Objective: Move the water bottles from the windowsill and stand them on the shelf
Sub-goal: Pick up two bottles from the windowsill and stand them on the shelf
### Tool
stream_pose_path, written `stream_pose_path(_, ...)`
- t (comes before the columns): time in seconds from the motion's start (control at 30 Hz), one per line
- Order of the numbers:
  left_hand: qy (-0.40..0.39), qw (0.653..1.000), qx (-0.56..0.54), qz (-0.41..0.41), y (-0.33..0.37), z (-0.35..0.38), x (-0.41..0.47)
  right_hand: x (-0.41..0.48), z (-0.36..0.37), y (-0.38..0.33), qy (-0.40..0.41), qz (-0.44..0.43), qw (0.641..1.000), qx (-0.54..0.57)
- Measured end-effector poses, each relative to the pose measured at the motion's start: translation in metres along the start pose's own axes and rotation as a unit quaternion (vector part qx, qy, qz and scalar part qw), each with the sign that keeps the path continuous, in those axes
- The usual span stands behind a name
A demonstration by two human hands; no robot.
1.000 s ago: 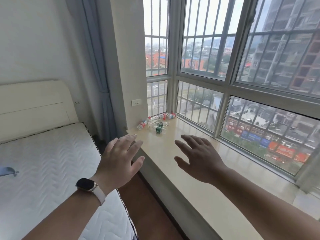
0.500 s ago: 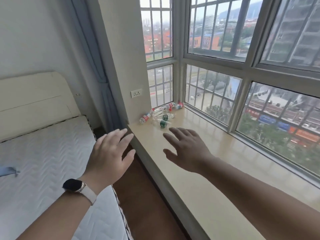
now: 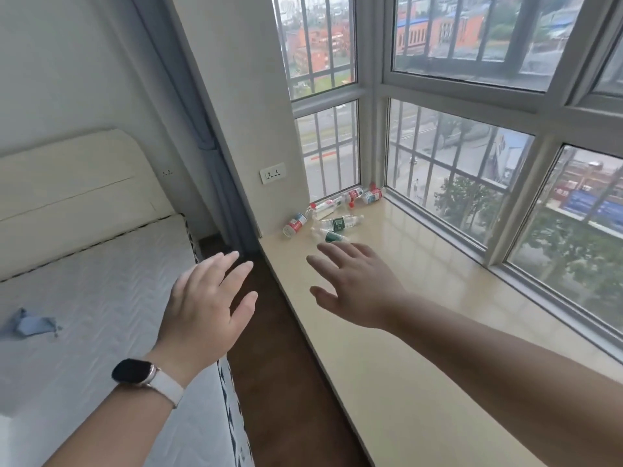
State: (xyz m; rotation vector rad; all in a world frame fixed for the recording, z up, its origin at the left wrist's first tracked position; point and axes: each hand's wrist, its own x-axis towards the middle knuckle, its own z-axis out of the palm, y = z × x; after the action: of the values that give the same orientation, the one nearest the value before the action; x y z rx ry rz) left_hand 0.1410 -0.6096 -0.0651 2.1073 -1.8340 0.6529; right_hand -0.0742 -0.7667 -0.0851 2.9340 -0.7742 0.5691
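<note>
Several small clear water bottles lie on their sides at the far corner of the beige windowsill [image 3: 421,348]. One with a red label [image 3: 295,224] lies nearest the wall, two with green labels [image 3: 340,223] [image 3: 332,236] lie in front, and others [image 3: 372,196] rest by the window frame. My right hand [image 3: 354,284] hovers over the sill with fingers spread, its fingertips just short of the nearest green bottle. My left hand [image 3: 209,308], with a watch on the wrist, is open above the gap beside the bed. No shelf is in view.
A bed with a white quilted mattress [image 3: 84,315] and cream headboard [image 3: 74,183] fills the left. A blue cloth [image 3: 28,323] lies on it. A strip of dark floor [image 3: 279,365] separates bed and sill. Barred windows [image 3: 472,183] rise behind the sill; a wall socket [image 3: 272,173] sits above the bottles.
The view has come closer to the bottles and tilted down. Both open hands have reached further forward, the right one now almost at the nearest green bottle.
</note>
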Motion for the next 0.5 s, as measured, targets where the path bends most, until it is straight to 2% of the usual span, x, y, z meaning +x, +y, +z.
stream_pose_path(0.5, -0.013, 1.000, 0.013, -0.019, -0.023, 0.029, 0.037, 0.049, 0.011, 0.032, 0.008, -0.025, 1.000, -0.007)
